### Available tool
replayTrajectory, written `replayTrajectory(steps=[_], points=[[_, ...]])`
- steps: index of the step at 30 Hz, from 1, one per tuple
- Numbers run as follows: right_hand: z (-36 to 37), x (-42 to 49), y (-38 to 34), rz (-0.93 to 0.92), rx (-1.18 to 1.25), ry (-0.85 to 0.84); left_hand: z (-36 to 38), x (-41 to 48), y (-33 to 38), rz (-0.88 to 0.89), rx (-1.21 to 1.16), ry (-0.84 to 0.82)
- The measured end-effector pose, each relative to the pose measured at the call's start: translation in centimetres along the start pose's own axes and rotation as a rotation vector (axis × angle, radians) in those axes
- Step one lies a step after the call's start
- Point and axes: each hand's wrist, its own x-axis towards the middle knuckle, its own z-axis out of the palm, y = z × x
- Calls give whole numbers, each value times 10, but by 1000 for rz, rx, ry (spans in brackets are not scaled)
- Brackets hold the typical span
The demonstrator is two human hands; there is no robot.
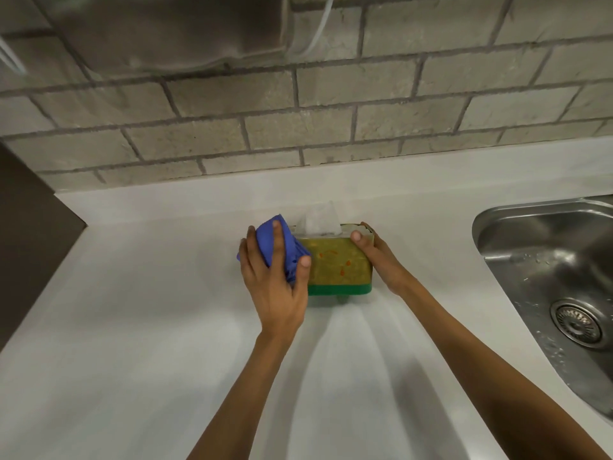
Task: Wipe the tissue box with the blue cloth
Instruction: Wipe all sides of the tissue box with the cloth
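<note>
Blue cloth [282, 247], bunched in the left hand [275, 277], was pressed against the left end of the tissue box [338, 265], which stood on the white counter [166, 327] near the tiled wall, a tissue [320, 220] poking from its top. That grip was clamped on the cloth, thumb on the box's near face, fingers wrapped over the wad. The right hand [381, 257] was closed on the box's right end, thumb at the top corner, bracing it. To wipe well, I judged the brace should hold firm while the cloth swept flat along each face, skirting the tissue. Both forearms reached forward, wrists slightly bent inward. A steel sink [544, 260] lay well apart to the right.
</note>
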Motion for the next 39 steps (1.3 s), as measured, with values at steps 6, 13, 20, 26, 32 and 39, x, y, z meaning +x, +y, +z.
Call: replayTrajectory(steps=[6, 13, 20, 26, 32, 39], points=[[-2, -1, 1, -26, 3, 18, 6, -8, -19, 194, 251, 49], [-5, 7, 5, -7, 4, 47, 17, -6, -8, -3, 107, 127], [-13, 15, 8, 9, -22, 64, 18, -22, -36, 409, 388, 85], [-13, 17, 7, 34, -26, 96, 29, -6, 2, 267, 351, 98], [-24, 12, 8, 49, -8, 122, 26, -14, -15, 473, 410, 35], [-21, 11, 3, 71, 25, 125, 43, -11, 22, 401, 361, 22]])
